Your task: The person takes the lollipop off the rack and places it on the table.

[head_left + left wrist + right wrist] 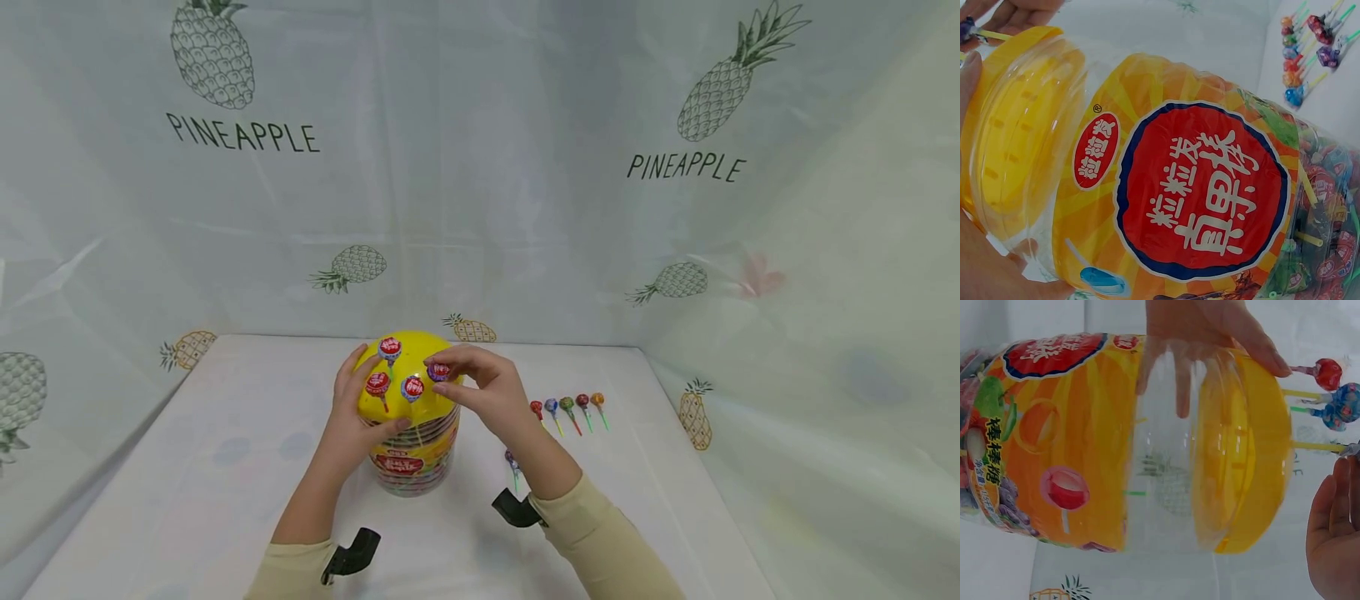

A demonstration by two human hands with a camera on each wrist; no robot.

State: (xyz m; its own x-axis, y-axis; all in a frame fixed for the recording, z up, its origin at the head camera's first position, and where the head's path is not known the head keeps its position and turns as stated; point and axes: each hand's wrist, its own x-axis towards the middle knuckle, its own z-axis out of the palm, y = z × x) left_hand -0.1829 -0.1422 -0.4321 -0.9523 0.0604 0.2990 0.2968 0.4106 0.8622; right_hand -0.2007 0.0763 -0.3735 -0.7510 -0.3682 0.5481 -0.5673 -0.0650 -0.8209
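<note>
A clear plastic candy jar [408,467] with a yellow lid [422,348] stands upright on the table. Three lollipops are stuck in the lid by their sticks, one of them a red one [1328,374]. My left hand [348,421] grips the jar around its lid, thumb on the near side. With thumb and fingertips, my right hand [489,387] pinches a purple lollipop [438,372] by its head; its yellow stick meets the lid top in the right wrist view. Through the jar's lower wall, wrapped lollipops [1329,244] show behind the fruit-printed label [1210,194].
To the right of the jar, several lollipops [567,404] lie in a row on the white table [262,475]. Nearer to me lies a purple lollipop [512,460], partly covered by my right forearm. A pineapple-print curtain [480,167] hangs behind the table.
</note>
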